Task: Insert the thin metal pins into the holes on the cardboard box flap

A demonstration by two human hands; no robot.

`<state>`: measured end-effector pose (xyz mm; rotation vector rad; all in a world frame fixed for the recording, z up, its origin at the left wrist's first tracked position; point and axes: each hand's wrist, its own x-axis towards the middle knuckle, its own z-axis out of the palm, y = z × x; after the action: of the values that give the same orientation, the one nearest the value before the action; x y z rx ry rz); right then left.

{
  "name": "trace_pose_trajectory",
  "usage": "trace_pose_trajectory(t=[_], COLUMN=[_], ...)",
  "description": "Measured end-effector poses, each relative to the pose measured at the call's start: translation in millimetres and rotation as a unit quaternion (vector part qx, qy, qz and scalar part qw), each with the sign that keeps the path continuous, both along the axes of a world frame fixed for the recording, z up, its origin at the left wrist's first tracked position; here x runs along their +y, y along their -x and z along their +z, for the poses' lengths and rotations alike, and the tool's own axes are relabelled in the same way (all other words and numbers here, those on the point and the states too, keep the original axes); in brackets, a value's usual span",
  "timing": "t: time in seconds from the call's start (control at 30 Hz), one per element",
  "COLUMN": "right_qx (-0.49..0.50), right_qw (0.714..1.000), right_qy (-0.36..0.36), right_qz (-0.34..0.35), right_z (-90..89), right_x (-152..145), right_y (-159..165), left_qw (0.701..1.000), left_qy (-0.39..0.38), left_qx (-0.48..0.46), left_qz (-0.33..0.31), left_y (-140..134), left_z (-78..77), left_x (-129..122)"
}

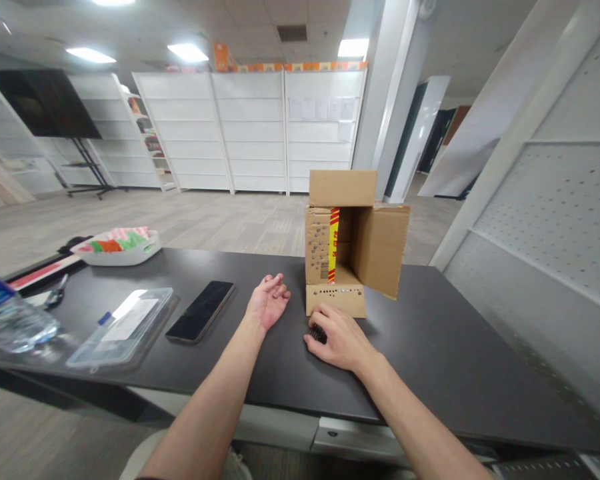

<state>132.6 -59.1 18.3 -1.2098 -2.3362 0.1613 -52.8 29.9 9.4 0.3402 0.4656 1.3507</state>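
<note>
Near the front middle of the table, my right hand (339, 337) curls its thumb and fingers around a small dark ridged object (318, 333), mostly covered by the hand, so its kind is unclear. My left hand (269, 303) is palm up to the left, its fingers loosely bent and nothing visible in the palm. Just beyond my right hand stands a cardboard box (318, 257) with its opening towards me and flaps spread. Dark round spots dot its left flap, and a row of small dots runs along the lower flap. Yellow and red tape (333, 247) edges the left flap.
On the black table (430, 373), left of my hands, lie a phone (201, 311) and a clear plastic case (125, 328). Farther left are a water bottle (10, 320) and a white basket (117, 257) of colourful cloth. A perforated panel (565, 207) borders the right side.
</note>
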Motion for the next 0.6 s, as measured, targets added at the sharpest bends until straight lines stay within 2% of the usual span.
trace_pose_trajectory(t=[0.6], right_qx=[0.036], right_qw=[0.998], right_qy=[0.028], right_qz=[0.054], right_z=[-4.6], right_x=[0.5], right_y=[-1.6], left_qw=[1.000], left_qy=[-0.002], left_qx=[-0.003], left_qz=[-0.001], left_y=[-0.6], left_z=[1.1], left_x=[-1.0])
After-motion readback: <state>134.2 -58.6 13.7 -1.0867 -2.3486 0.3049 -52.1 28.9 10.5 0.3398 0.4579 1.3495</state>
